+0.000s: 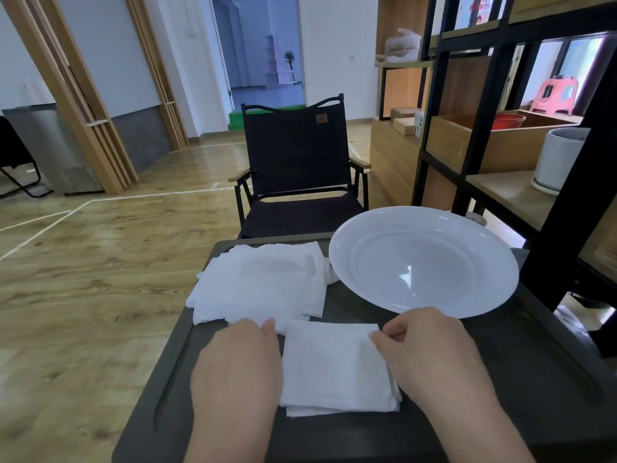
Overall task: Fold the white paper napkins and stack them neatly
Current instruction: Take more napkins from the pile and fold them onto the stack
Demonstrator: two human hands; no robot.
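Note:
A folded white napkin (334,365) lies on the dark table (500,379) close to me, with more layers showing at its near edge. My left hand (238,359) rests at its left side, fingers curled at the far left corner. My right hand (430,352) pinches the far right corner between thumb and fingers. A loose pile of unfolded white napkins (260,282) sits beyond, at the table's far left.
A large white plate (424,259) stands at the far right of the table, its rim over the pile's right edge. A black folding chair (297,168) faces the table. A dark shelf unit (494,135) rises on the right. Wooden floor lies to the left.

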